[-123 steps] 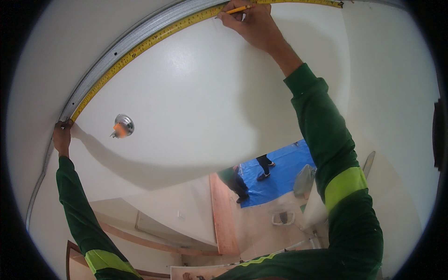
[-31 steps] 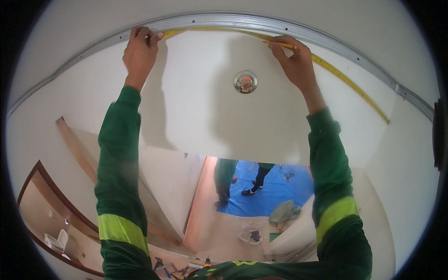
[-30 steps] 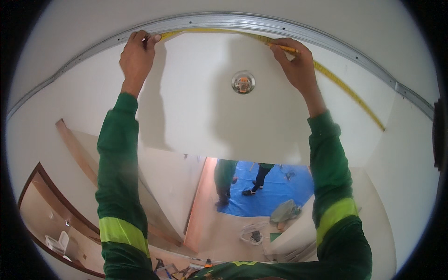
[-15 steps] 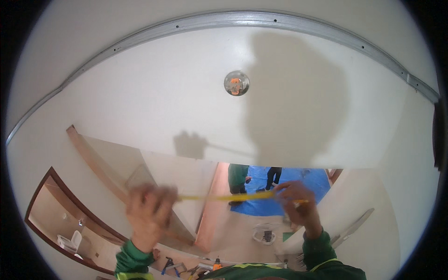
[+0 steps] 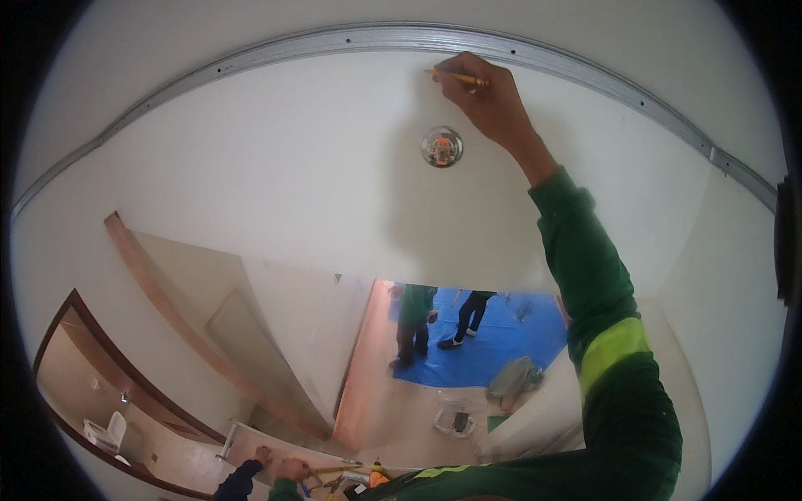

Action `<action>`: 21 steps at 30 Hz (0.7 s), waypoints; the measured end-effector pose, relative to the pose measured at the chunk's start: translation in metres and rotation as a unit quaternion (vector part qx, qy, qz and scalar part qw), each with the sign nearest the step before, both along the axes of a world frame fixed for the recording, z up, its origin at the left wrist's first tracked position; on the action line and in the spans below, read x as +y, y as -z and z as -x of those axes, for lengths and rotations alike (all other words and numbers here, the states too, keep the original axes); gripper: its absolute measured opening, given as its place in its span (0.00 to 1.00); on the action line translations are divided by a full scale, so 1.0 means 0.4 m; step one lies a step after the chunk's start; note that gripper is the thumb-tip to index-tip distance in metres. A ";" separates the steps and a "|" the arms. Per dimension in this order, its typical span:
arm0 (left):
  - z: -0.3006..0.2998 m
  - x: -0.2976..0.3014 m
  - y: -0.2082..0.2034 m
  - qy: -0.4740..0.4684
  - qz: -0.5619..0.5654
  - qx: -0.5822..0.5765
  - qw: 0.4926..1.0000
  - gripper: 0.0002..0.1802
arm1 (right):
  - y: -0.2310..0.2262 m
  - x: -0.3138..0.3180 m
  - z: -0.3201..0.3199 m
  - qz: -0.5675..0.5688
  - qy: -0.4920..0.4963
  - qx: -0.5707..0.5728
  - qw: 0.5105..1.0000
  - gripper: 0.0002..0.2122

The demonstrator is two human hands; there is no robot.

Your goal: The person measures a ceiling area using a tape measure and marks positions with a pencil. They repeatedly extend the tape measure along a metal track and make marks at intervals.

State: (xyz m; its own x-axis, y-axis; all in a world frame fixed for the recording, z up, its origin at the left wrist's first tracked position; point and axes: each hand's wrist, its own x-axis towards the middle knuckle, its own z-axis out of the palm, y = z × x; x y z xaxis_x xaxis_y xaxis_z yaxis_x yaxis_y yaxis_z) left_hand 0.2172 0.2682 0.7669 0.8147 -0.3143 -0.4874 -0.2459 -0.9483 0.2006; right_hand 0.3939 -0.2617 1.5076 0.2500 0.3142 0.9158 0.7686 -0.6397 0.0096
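Note:
Up near the metal track, my right hand (image 5: 484, 90) grips a yellow pencil (image 5: 461, 79), its tip at the white wall (image 5: 334, 150) just below the track (image 5: 434, 37). Low in the view is my left hand (image 5: 292, 469), small and partly cut off, with its fingers curled. A yellow tape measure (image 5: 330, 469) runs out from that hand over the tools; its case is not visible. A round chrome-rimmed fitting (image 5: 441, 147) with orange inside sits in the wall under my right hand.
Beside my left hand is another person's hand (image 5: 263, 455) in a dark sleeve. Tools, including an orange-and-black one (image 5: 378, 478), lie below. Two people stand by a blue tarp (image 5: 510, 334) on the floor. A grey bundle (image 5: 514, 377) and a doorway (image 5: 54, 334) also show.
The yellow tape is no longer stretched between my hands. My right hand has risen with the pencil to the wall under the track; my left has dropped toward the tools.

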 end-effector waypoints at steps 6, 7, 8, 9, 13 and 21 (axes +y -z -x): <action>-0.083 0.307 0.169 0.007 0.022 -0.044 0.999 0.36 | -0.060 0.038 -0.122 0.006 0.022 -0.033 0.999 0.08; -0.090 0.333 0.170 0.011 0.026 -0.057 0.998 0.39 | -0.054 0.041 -0.125 -0.007 0.025 -0.028 0.999 0.08; -0.091 0.354 0.173 0.014 0.050 -0.079 0.996 0.42 | -0.051 0.043 -0.126 -0.020 0.027 -0.024 0.999 0.08; -0.098 0.358 0.183 0.014 0.034 -0.072 0.997 0.42 | -0.051 0.047 -0.127 -0.033 0.029 -0.021 0.999 0.08; -0.113 0.370 0.194 0.050 0.034 -0.104 0.993 0.42 | -0.050 0.039 -0.127 0.002 0.034 -0.070 0.997 0.08; -0.130 0.348 0.191 0.021 0.048 -0.090 0.994 0.42 | -0.041 0.033 -0.140 0.013 0.040 -0.086 0.995 0.08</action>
